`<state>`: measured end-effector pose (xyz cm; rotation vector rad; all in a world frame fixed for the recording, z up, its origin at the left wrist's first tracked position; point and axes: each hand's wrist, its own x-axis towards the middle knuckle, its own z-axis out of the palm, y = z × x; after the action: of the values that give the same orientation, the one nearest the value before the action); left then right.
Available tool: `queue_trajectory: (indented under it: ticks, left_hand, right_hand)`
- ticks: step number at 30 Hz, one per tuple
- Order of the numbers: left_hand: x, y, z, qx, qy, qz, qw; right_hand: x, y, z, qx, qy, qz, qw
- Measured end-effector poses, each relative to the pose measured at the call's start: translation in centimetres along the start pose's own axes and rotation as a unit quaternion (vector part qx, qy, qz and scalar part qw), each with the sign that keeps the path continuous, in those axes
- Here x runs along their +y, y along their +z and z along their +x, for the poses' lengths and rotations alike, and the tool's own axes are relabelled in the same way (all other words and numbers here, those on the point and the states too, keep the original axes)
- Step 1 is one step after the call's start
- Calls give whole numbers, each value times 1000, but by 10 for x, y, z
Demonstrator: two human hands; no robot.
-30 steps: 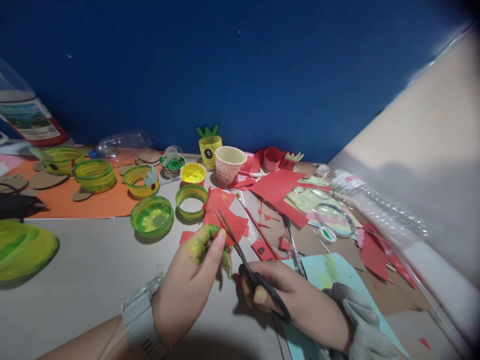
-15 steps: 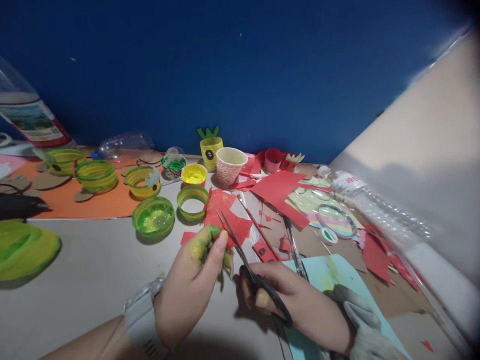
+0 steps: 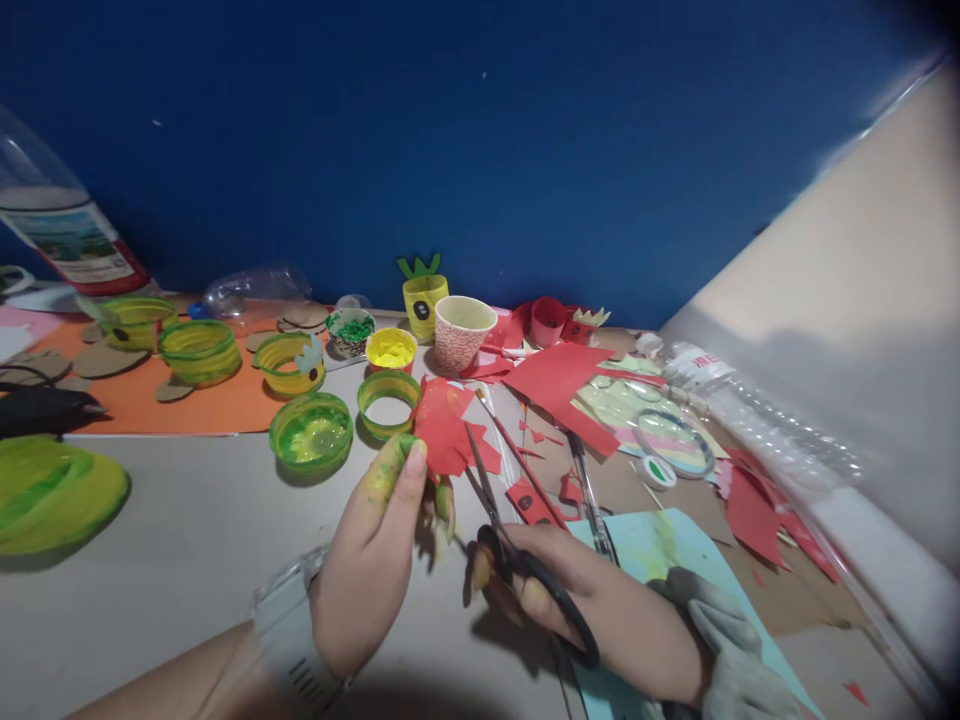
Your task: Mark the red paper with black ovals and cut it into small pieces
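Observation:
My left hand point(image 3: 382, 550), green and yellow paint on its fingers, pinches the lower left edge of a jagged red paper piece point(image 3: 446, 425) between thumb and forefinger. In my right hand point(image 3: 555, 590) are black-handled scissors point(image 3: 486, 485), fingers in the loops, blades parted and pointing up beside the paper's lower right edge. Just left of the paper stands a green and yellow ring point(image 3: 388, 405), with a painted green dish point(image 3: 311, 435) beside it.
Behind are a pink-patterned cup point(image 3: 463, 332), a yellow paint cup point(image 3: 391, 350) and a pineapple-like cup point(image 3: 425, 305). A paintbrush point(image 3: 517, 450), red scraps and a clear bottle point(image 3: 757, 400) lie right. Painted rings rest on orange paper point(image 3: 217, 415) at left.
My left hand has shifted slightly left and turned, showing more of the red paper. The scissor blades have opened wider and tilted more upright. The view has moved slightly.

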<state>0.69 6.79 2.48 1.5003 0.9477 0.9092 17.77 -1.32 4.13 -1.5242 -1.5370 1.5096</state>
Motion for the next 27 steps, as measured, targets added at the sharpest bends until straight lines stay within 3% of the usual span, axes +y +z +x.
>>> queue_trajectory:
  ticks: [2,7,11,19,22,27]
  left_hand:
    - [2,0,0,-6,0,2,1000]
    - [-3,1,0,-99,-19,-81,992]
    - [-11,2,-3,-111,-24,-112,987]
    - [-10,3,-2,-108,-17,-109,988]
    - [-8,2,-2,-157,-29,-82,984]
    - [-6,2,-3,-235,-44,-69,969]
  right_hand:
    - [-1,1,0,6,-10,27,1000]
    - [0,1,0,-33,-40,75,996]
    - [-1,0,-2,-31,-62,95,993]
    - [10,6,0,112,-44,177,977]
    - [17,5,3,192,-41,196,961]
    - [9,4,4,240,-25,150,959]
